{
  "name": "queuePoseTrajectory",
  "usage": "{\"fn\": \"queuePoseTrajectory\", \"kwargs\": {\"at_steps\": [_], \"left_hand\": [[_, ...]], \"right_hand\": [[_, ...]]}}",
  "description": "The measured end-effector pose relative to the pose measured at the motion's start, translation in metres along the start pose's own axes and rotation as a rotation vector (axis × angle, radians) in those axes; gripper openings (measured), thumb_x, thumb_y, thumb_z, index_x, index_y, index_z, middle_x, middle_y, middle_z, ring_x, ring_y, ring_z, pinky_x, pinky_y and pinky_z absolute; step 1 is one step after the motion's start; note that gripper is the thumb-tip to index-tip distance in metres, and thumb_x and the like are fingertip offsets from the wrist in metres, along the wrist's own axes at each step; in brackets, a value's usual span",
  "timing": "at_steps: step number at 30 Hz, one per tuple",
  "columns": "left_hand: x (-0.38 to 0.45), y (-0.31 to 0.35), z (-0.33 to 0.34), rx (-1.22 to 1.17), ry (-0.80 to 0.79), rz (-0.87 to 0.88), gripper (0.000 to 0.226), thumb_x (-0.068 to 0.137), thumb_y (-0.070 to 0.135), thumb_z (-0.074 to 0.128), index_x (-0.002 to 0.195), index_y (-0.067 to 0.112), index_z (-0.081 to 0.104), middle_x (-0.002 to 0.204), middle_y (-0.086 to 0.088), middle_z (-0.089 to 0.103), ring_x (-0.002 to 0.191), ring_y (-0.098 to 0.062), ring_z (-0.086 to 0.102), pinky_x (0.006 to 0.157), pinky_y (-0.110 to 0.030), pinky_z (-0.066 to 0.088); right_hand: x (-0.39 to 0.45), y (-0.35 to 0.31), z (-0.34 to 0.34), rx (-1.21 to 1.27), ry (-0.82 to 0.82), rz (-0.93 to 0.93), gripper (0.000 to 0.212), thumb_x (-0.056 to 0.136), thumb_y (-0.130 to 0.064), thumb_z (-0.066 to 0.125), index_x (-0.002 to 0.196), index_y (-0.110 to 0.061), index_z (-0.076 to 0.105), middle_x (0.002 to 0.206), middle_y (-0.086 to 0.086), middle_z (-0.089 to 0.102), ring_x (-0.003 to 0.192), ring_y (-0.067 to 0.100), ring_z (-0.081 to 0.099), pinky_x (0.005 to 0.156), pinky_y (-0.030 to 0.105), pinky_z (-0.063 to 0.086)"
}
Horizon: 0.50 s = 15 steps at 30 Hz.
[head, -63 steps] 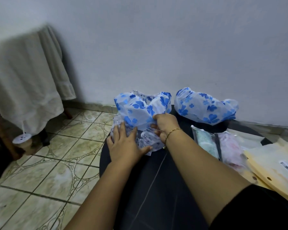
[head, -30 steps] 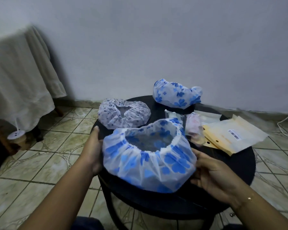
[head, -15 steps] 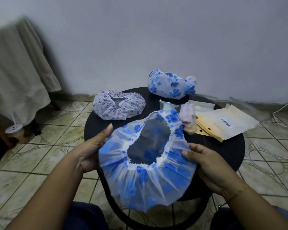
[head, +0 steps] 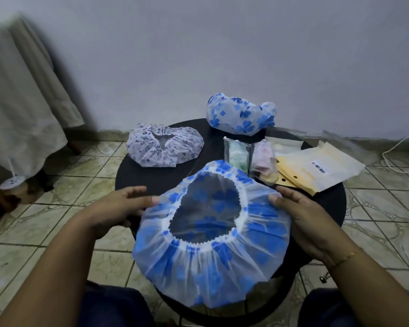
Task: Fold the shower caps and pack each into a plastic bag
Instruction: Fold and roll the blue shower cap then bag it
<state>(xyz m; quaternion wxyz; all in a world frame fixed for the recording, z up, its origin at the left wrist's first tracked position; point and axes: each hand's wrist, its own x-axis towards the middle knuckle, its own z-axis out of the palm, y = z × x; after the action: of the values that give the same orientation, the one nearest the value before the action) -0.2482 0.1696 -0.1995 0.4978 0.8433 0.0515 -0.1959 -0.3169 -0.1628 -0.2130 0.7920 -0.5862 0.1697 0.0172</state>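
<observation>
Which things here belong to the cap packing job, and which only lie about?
Job: translucent blue-flowered shower cap held by left hand and right hand; purple-patterned cap; crumpled blue-flowered cap; two packed bags; empty bags.
Idle: white cloth; white cable.

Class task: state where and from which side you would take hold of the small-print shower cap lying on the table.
Probably pinch the small-print shower cap at its gathered near rim, coming from above: it lies flat, opening up, so the edge is free.
</observation>
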Motion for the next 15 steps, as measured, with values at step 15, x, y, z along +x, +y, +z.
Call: {"fn": "queuePoseTrajectory", "kwargs": {"at_steps": [15], "left_hand": [[0.039, 0.009, 0.059, 0.021, 0.426, 0.132, 0.041, 0.089, 0.021, 0.063, 0.128, 0.014, 0.052, 0.08, 0.003, 0.057, 0.069, -0.008, 0.054, 0.059, -0.022, 0.041]], "right_hand": [[-0.012, -0.004, 0.001, -0.275, -0.049, 0.042, 0.089, 0.052, -0.052, 0.086, 0.126, -0.017, 0.052, 0.111, 0.012, 0.068, 0.104, 0.041, 0.062, 0.092, 0.067, 0.041]]}}
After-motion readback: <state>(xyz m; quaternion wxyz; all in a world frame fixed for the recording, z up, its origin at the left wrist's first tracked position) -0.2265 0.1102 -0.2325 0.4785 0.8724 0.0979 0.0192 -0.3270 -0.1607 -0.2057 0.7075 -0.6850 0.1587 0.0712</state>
